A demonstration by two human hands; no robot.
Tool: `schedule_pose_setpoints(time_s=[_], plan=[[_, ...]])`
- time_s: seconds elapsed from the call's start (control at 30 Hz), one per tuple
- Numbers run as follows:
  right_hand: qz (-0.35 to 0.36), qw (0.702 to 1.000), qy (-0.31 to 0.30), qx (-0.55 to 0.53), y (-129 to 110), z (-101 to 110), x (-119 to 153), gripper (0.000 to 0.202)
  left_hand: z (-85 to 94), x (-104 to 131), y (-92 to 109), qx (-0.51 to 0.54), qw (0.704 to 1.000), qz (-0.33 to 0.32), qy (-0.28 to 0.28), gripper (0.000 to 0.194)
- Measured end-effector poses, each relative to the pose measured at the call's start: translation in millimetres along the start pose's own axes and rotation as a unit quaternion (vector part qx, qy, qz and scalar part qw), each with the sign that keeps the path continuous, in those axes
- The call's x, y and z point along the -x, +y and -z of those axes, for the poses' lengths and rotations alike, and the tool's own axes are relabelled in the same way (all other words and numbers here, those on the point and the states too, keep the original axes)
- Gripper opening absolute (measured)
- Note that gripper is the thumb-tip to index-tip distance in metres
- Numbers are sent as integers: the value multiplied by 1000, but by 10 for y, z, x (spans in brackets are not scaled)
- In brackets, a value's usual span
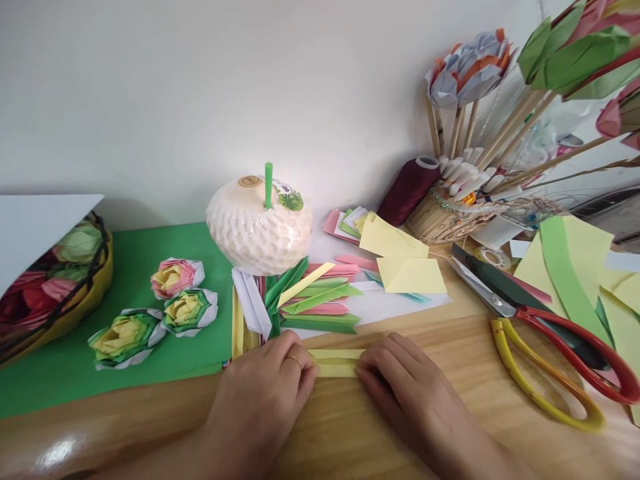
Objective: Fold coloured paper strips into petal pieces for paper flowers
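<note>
The yellow paper strip (337, 363) is lying across the wooden table (325, 427), just in front of a pile of folded paper pieces (320, 325). In the head view, the left hand (265, 387) is pinching the strip's left end with curled fingers, and the right hand (407, 383) is pinching the other end. The strip is showing lengthwise folds between them, so its folding is seemingly under way but not finished. Pink, green and yellow pieces are already lying folded in the pile, while flat yellow sheets (411, 275) behind it are looking largely unworked. Three paper flowers (190, 310) are sitting on the green sheet (135, 247), apparently complete.

The table is showing pale wood grain, with a bright patch of light shining at the lower left. Behind it, a plain white wall (175, 100) is rising. A white, rough-sided container (257, 233) with a green straw (269, 187) is standing at the back. A basket (103, 280) is holding more paper flowers at the left; scissors (530, 315) are resting at the right, and a dark red thread spool (410, 191) is leaning beyond the sheets.
</note>
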State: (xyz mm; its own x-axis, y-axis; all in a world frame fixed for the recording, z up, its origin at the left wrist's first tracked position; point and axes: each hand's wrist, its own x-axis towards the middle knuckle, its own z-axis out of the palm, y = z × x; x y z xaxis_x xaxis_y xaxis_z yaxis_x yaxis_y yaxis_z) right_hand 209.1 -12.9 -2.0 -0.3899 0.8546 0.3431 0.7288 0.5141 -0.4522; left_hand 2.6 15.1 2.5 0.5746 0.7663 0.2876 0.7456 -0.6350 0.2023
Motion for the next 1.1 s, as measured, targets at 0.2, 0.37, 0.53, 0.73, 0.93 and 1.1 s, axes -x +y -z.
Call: schedule_pose_setpoints(time_s=[0.2,0.37,0.53,0.73,0.93,1.1], plan=[[-6,1000,-9,4,1,6,18,18,2,-22,39,-41,998,-27,30,22],[1,1000,-23,17,1,9,32,19,14,-31,72,-32,999,-6,5,16],[20,999,-27,26,5,12,39,19,10,-21,21,37,997,-69,23,26],[36,999,-26,31,49,21,56,17,3,27,-34,94,988,-101,62,25],[43,999,-25,20,72,40,61,16,12,84,-32,107,983,-133,68,23],[37,999,-30,10,71,47,71,15,35,96,-43,131,982,-115,70,21]])
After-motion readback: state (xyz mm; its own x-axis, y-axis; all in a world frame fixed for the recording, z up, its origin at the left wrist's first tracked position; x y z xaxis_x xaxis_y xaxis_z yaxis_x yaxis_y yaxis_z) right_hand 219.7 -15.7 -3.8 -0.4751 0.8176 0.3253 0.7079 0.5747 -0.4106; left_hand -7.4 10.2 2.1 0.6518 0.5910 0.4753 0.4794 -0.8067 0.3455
